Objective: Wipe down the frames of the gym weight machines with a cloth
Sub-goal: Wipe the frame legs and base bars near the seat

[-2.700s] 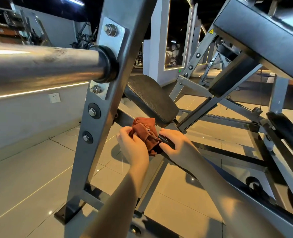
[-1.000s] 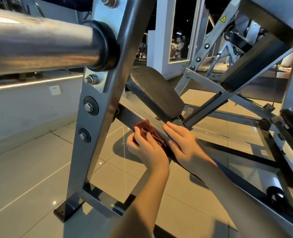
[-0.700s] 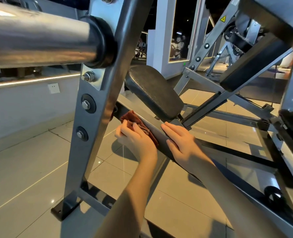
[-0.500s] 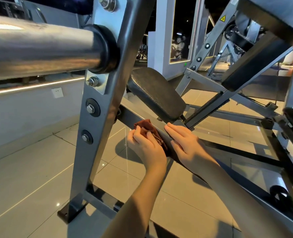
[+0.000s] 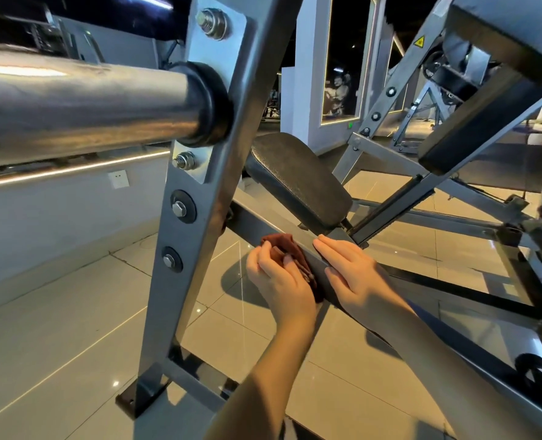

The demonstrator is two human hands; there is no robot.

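your left hand (image 5: 279, 281) has slid the rust cloth (image 5: 287, 249) back down the slanted frame bar (image 5: 254, 222) from near the upright (image 5: 200, 217), fingers bunched round it and pressing it to the bar's side, so that stretch looks wiped (one back-and-forth pass). your right hand (image 5: 349, 274) lies flat on the bar's top just beside, fingers straight. the bar's underside and much of the cloth under your palm are hidden.

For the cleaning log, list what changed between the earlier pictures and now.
The right hand let go of the cloth and now lies flat on the sloping beam. The left hand, holding the cloth alone, rubbed it up the beam toward the upright post, then back down. The right hand has since stayed put; the seat pad is unmoved.
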